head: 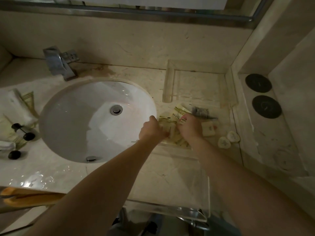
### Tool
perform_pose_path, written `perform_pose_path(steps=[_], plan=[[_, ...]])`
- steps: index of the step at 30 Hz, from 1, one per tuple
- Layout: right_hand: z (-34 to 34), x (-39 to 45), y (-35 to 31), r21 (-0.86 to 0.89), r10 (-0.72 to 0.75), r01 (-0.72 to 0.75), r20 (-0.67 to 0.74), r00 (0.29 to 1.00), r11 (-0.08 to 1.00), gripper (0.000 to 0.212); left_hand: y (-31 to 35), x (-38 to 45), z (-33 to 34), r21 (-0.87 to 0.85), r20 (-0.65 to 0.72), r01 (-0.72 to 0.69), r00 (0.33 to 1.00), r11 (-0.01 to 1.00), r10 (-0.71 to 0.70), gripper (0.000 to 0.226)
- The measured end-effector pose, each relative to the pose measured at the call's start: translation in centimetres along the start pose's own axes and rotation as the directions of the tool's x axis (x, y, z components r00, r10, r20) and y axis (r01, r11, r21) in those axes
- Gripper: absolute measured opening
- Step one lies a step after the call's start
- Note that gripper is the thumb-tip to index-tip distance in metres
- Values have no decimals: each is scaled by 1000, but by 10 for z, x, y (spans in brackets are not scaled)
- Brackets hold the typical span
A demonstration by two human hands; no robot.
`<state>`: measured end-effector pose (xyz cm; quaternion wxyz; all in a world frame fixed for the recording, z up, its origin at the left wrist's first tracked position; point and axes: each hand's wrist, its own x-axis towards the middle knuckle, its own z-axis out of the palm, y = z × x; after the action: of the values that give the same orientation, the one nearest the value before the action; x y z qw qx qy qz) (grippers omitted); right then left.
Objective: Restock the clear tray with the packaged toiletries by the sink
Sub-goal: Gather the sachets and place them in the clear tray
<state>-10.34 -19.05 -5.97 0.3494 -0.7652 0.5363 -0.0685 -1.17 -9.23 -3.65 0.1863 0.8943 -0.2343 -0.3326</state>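
A heap of cream packets with green stripes [179, 111] lies on the counter right of the sink. My left hand [152, 129] and my right hand [191, 128] both rest on this heap, fingers closed around packets. A clear tray [202, 212] sits at the counter's front edge below my hands, nothing visible inside it. A second clear tray [169, 82] stands behind the heap against the wall. Right of the heap lie a small white box [210, 128], a grey packet [200, 112] and two round wrapped items [229, 139].
The white sink basin [76, 120] fills the middle, with a chrome faucet [61, 65] behind it. Left of the basin lie more packets, a folded towel [18, 104] and small black-capped bottles [22, 132]. Two dark round coasters [262, 94] sit on the right ledge.
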Motion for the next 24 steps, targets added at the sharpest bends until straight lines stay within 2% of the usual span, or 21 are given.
perform_pose_path(steps=[5,10,14,18,20,22,24], plan=[[-1,-3,-2,56,-11,8,48,999,998,12,1,4,2,-32,-8,35,999,999,-35,58],[-17,-9,-5,220,-14,-2,72,997,975,8,2,2,-5,-119,24,-54,998,991,57,19],[-39,-19,-8,412,34,-29,-6,999,911,7,-1,-4,-30,-260,-78,-176,984,949,161,14],[-52,-36,-3,551,118,-82,-29,993,831,4,-17,-18,-52,-180,-229,-375,915,909,332,14],[-55,-47,-2,594,151,-108,-23,988,797,7,-27,-29,-59,-130,-237,-422,892,898,385,11],[-58,-58,-4,623,163,-124,-6,987,773,11,-37,-39,-65,-150,-215,-448,885,881,414,11],[-61,-68,-6,647,164,-133,12,986,751,11,-49,-47,-71,-164,-185,-474,876,865,445,26]])
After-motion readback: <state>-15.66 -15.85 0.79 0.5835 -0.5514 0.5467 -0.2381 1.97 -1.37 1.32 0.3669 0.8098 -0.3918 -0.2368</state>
